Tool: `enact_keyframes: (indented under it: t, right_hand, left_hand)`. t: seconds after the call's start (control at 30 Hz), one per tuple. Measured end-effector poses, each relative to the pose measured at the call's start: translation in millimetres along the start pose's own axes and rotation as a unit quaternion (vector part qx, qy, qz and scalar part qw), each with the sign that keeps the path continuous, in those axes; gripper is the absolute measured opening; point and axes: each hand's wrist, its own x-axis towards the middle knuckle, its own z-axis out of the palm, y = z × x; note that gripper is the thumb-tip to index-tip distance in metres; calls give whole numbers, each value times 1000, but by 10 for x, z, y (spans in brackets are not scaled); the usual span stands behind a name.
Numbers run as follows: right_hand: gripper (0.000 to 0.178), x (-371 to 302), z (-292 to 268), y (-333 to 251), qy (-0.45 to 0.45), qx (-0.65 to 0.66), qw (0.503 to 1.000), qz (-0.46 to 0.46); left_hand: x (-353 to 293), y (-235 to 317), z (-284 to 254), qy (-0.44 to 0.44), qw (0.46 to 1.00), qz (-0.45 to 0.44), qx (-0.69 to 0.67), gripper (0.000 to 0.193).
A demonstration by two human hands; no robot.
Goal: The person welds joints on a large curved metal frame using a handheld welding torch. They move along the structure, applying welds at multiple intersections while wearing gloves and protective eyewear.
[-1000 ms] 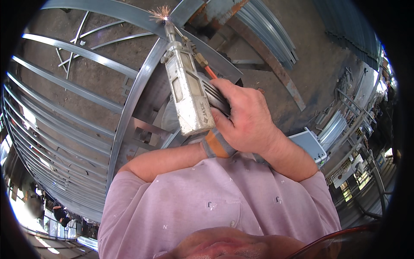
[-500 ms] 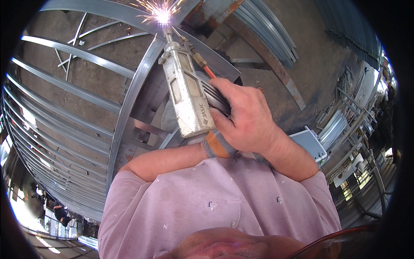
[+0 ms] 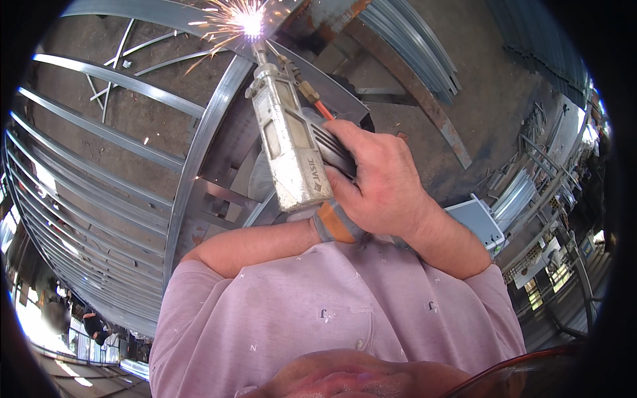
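My bare right hand is wrapped round the grip of a silver handheld laser welding gun. An orange-sleeved wire guide runs along the gun's right side toward its tip. Bright sparks burst at the nozzle, where it meets the corner of a galvanized metal frame. Crossed beneath my right hand is my left hand, in a grey and orange work glove. Its fingers are hidden, so whether it holds anything does not show.
Long parallel metal bars fill the left side. A rusty steel beam and stacked metal profiles lie at the far right. Nearer on the right stands a light grey box. A person is in the left background.
The sparks now spray more to the left and down, with some flying over the bars. The gun and both my hands have barely moved.
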Motion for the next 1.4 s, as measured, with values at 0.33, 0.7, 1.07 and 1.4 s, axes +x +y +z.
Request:
enact_keyframes:
  t: [0.33, 0.7, 1.07, 1.4]
  right_hand:
    - [40, -42, -28, 23, -4, 2, 1000, 9]
    - [39, -81, -28, 49, -2, 21, 1000, 8]
    - [42, -133, -31, 72, -5, 21, 1000, 10]
    - [48, -348, -35, 181, 40, 20, 999, 12]
  left_hand:
    - [62, 8, 60, 3, 1000, 4, -9, 49]
    - [119, 25, 132, 12, 1000, 13, -18, 49]
    - [178, 28, 170, 17, 999, 18, -27, 49]
    - [202, 28, 218, 21, 998, 23, -49, 49]
